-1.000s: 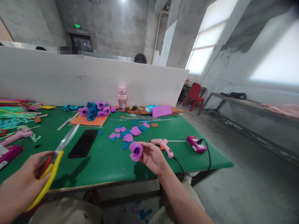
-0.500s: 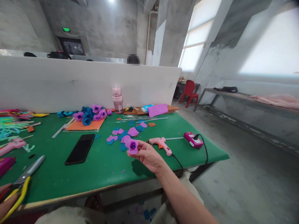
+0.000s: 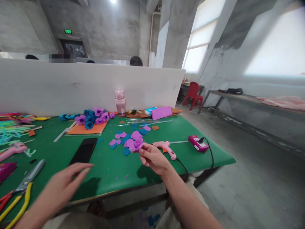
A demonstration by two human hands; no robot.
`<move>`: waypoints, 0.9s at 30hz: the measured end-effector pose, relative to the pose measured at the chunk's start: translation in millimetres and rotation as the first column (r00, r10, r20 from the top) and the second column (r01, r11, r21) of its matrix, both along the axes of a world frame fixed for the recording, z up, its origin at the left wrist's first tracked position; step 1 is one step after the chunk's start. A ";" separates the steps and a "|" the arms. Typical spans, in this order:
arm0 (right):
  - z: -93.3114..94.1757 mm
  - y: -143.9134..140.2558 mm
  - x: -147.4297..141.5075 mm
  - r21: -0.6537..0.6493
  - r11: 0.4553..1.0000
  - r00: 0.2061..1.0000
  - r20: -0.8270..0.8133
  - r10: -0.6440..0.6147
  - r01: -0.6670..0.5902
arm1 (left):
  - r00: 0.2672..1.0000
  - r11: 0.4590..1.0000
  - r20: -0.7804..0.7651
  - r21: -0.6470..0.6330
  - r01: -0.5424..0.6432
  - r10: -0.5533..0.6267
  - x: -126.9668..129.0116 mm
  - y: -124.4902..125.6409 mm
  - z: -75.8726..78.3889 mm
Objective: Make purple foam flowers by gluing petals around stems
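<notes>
A purple paper flower [image 3: 136,144] is pinched between the thumb and fingers of my right hand [image 3: 152,158], raised over the green table and now tilted upward. My left hand [image 3: 64,182], slightly blurred, hovers above the near edge with fingers stretched out and nothing in them. It partly covers the lower end of a black phone [image 3: 85,149]. Scissors [image 3: 25,183] with red and yellow handles lie at the left, out of my hand. Purple and blue paper petals [image 3: 124,135] are scattered behind the flower. A pink glue gun [image 3: 168,149] rests right of my right hand.
Finished purple and blue flowers [image 3: 91,117] sit on orange sheets [image 3: 84,128]. A pink bottle [image 3: 120,102] stands against the white partition [image 3: 95,82]. A magenta power box [image 3: 198,143] with a black cord is at the right. Coloured strips [image 3: 11,127] pile up at the left.
My left hand has let go of the scissors and moved right, toward the phone. My right hand has turned the flower from facing me to facing upward.
</notes>
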State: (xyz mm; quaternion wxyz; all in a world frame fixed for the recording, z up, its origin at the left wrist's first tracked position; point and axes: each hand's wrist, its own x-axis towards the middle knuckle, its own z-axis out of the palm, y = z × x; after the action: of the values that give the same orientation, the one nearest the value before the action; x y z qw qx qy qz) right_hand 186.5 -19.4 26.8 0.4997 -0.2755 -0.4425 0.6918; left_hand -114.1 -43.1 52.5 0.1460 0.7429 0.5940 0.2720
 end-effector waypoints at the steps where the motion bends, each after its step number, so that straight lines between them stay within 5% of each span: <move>1: -0.3 1.1 0.1 0.000 1.000 1.000 -0.009 0.004 -0.004 | 0.991 0.982 0.073 -0.142 0.125 -0.116 28.7 4.2 2.7; 5: -2.4 7.4 0.7 0.010 0.999 0.999 -0.003 -0.040 0.040 | 0.885 0.780 0.399 -0.464 0.419 -0.237 111.3 23.9 1.4; 9: -3.6 12.4 3.7 0.006 0.991 0.990 0.044 -0.132 0.132 | 0.619 0.632 0.756 -0.375 0.678 -0.214 139.6 40.8 -14.4; 11: -3.2 12.1 5.6 -0.006 0.991 0.990 0.042 -0.133 0.133 | 0.535 0.602 0.831 -0.350 0.718 -0.155 144.2 43.9 -22.8; 19: -3.8 6.5 2.7 0.009 0.995 0.992 0.083 -0.099 0.099 | 0.501 0.634 0.865 -0.373 0.677 -0.025 154.3 37.7 -38.0; 23: -9.5 12.1 -0.5 -0.023 0.954 0.950 0.095 -0.297 0.300 | 0.533 0.836 0.846 -0.308 0.455 0.021 149.8 42.3 -38.2; 27: -9.8 11.1 -8.5 -0.056 0.931 0.932 0.076 -0.356 0.360 | 0.681 0.975 0.732 -0.163 0.153 0.015 138.3 51.8 -41.2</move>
State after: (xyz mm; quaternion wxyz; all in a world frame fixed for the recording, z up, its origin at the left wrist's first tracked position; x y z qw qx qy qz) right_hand 178.0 -8.4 17.1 0.5930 -0.3907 -0.3769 0.5947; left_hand 24.2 8.6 11.3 0.4581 0.5755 0.4837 0.4743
